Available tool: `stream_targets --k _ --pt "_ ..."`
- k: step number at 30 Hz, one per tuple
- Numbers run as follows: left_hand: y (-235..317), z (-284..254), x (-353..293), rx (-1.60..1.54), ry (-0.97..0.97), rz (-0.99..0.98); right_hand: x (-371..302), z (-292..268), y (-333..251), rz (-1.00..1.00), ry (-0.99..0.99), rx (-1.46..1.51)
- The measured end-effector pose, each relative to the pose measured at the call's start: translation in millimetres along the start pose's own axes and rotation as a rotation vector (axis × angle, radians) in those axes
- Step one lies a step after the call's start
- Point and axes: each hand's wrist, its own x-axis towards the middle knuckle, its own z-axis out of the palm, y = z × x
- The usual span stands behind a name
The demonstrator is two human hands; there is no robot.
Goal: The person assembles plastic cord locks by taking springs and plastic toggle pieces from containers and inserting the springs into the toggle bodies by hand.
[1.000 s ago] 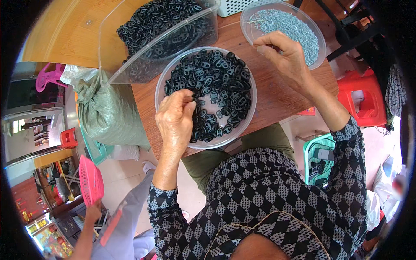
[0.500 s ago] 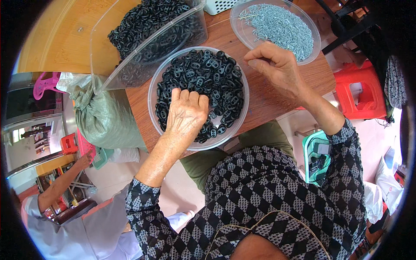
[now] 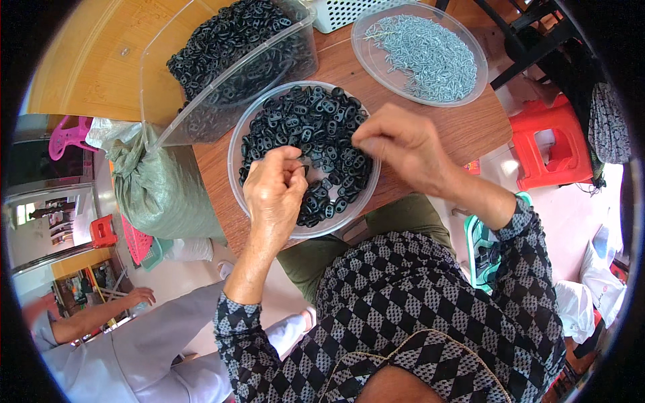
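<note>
A round clear tub (image 3: 236, 144) stands at the table's near edge, full of small black oval pieces (image 3: 295, 121) with two holes each. Over its left part, my left hand (image 3: 272, 191) is closed in a pinch, and one black piece (image 3: 306, 170) shows at its fingertips. My right hand (image 3: 410, 144) hovers at the tub's right rim, thumb and forefinger pressed together; whatever they hold is too small or blurred to make out. Beyond it lies a round clear lid-like tray (image 3: 376, 67) heaped with small silvery screw-like pins (image 3: 437, 64).
A large clear bin (image 3: 228, 77) of the same black pieces sits at the back left, beside a white perforated basket (image 3: 336, 15). A green sack (image 3: 161, 178) leans left of the wooden table (image 3: 430, 178). Red stool (image 3: 551, 144) at right; another person's arm (image 3: 101, 322) at lower left.
My left hand has lifted from the pile, turning its pinched fingers inward. My right hand has come from beside the pin tray down and left to the tub. The other person's arm has lowered.
</note>
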Motion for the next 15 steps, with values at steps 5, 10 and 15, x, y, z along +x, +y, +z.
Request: stream_targets --k 5,10,15 --pt "26.7 -2.3 -13.0 -0.744 0.185 -0.360 -10.7 43.7 -14.7 -0.265 -0.046 -0.053" --pt "35.8 2.1 -23.2 -0.933 0.269 -0.402 -8.5 60.9 -17.0 -0.450 0.075 -0.182" --pt "34.2 -6.4 -32.3 -1.154 0.272 -0.439 -6.0 62.7 -30.3 -0.308 0.042 0.043"
